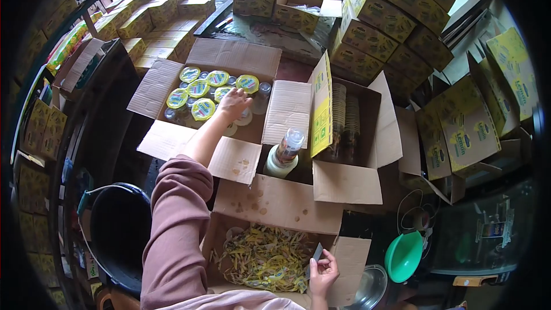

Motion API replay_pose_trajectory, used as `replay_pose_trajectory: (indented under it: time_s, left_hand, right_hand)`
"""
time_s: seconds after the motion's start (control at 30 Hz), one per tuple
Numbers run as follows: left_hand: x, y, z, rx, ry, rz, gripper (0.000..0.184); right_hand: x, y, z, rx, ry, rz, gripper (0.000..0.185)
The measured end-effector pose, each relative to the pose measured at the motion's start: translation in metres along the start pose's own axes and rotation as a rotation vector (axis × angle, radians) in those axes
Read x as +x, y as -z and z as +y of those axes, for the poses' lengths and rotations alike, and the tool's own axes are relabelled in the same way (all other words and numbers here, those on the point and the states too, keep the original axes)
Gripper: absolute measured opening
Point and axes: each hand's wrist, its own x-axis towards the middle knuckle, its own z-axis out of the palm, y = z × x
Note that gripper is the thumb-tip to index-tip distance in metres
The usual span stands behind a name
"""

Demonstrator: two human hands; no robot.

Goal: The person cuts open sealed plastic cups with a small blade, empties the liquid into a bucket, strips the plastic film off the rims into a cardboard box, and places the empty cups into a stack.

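Observation:
My left hand (234,104) reaches into an open carton (255,132) of plastic cups. Its fingers are curled against the near side of a sealed cup (247,84) with a yellow-green printed lid. More cups with the same lids (202,109) stand around it, with clear cup bases between them. My right hand (324,271) pinches a flat grey blade (317,252) between thumb and fingers. It is above the right side of a lower carton (275,198) holding a heap of yellow-green printed plastic strips (264,255).
Stacked cups fill a right-hand carton (347,181); a clear cup (291,140) tops a pale container (280,163) beside it. A black bucket (120,235) stands at left, a green bowl (403,256) at right. Printed lemon cartons (376,17) are stacked behind.

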Motion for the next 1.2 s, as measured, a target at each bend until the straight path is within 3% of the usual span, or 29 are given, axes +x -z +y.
replay_pose_trajectory:
  time_s: [0.03, 0.13, 0.27, 0.3, 0.33, 0.4, 0.43, 0.5, 0.53, 0.6, 0.67, 0.7, 0.8, 0.83, 0.93, 1.0, 1.07, 1.13, 1.2]
  left_hand:
    - [-0.005, 0.003, -0.001, -0.126, -0.026, 0.139, 0.05]
    - [-0.02, 0.022, 0.002, -0.436, 0.062, 0.132, 0.051]
    - [-0.06, 0.048, -0.001, -0.845, 0.368, 0.271, 0.051]
    - [-0.073, 0.066, -0.008, -0.978, 0.466, 0.185, 0.049]
    - [-0.087, 0.069, -0.016, -0.947, 0.509, 0.288, 0.045]
    - [-0.13, 0.089, -0.031, -1.35, 0.734, 0.202, 0.039]
    - [-0.155, 0.084, -0.039, -1.653, 0.772, 0.292, 0.037]
    - [-0.212, 0.106, -0.038, -2.196, 0.84, 0.415, 0.035]
    - [-0.247, 0.129, -0.031, -2.405, 0.771, 0.426, 0.041]
    - [-0.31, 0.138, -0.032, -2.653, 0.536, 0.226, 0.045]
    - [-0.365, 0.157, -0.016, -2.755, 0.286, 0.155, 0.05]
    - [-0.387, 0.151, -0.009, -2.787, 0.272, 0.113, 0.053]
    - [-0.434, 0.168, 0.026, -2.456, 0.262, 0.221, 0.058]
    - [-0.446, 0.165, 0.031, -2.424, 0.171, 0.279, 0.059]
    - [-0.472, 0.169, 0.038, -2.315, 0.28, 0.403, 0.058]
    - [-0.487, 0.165, 0.031, -2.426, 0.355, 0.466, 0.055]
    - [-0.497, 0.162, 0.019, -2.525, 0.491, 0.504, 0.053]
    - [-0.502, 0.158, 0.013, -2.272, 0.622, 0.6, 0.048]
    - [-0.503, 0.162, 0.012, -2.102, 0.623, 0.614, 0.047]
  right_hand:
    - [-0.001, 0.0, -0.004, -0.031, 0.034, -0.008, 0.039]
    - [-0.006, 0.001, -0.009, 0.016, 0.054, -0.02, 0.039]
    - [-0.017, 0.01, -0.02, 0.001, 0.105, 0.017, 0.037]
    - [-0.021, 0.015, -0.02, -0.031, 0.103, 0.025, 0.036]
    - [-0.024, 0.019, -0.022, 0.016, 0.093, 0.035, 0.036]
    - [-0.036, 0.025, -0.024, 0.109, 0.063, 0.05, 0.034]
    - [-0.039, 0.029, -0.019, 0.1, 0.059, 0.047, 0.032]
    - [-0.047, 0.03, -0.003, 0.464, -0.135, 0.032, 0.031]
    - [-0.049, 0.032, 0.004, 0.577, -0.244, 0.003, 0.031]
    - [-0.052, 0.029, 0.019, 0.663, -0.382, -0.09, 0.031]
    - [-0.056, 0.022, 0.015, 0.741, -0.503, -0.231, 0.033]
    - [-0.056, 0.017, 0.01, 0.696, -0.441, -0.291, 0.033]
    - [-0.06, 0.001, -0.028, 0.639, -0.227, -0.385, 0.037]
    - [-0.065, -0.004, -0.048, 0.647, -0.168, -0.399, 0.038]
    - [-0.073, -0.014, -0.079, 0.614, -0.032, -0.458, 0.04]
    - [-0.078, -0.02, -0.087, 0.589, 0.049, -0.496, 0.039]
    - [-0.068, -0.016, -0.088, 0.321, 0.252, -0.676, 0.039]
    - [-0.055, -0.018, -0.06, 0.55, 0.07, -0.784, 0.036]
    - [-0.035, -0.027, -0.015, 0.194, 0.061, -0.836, 0.033]
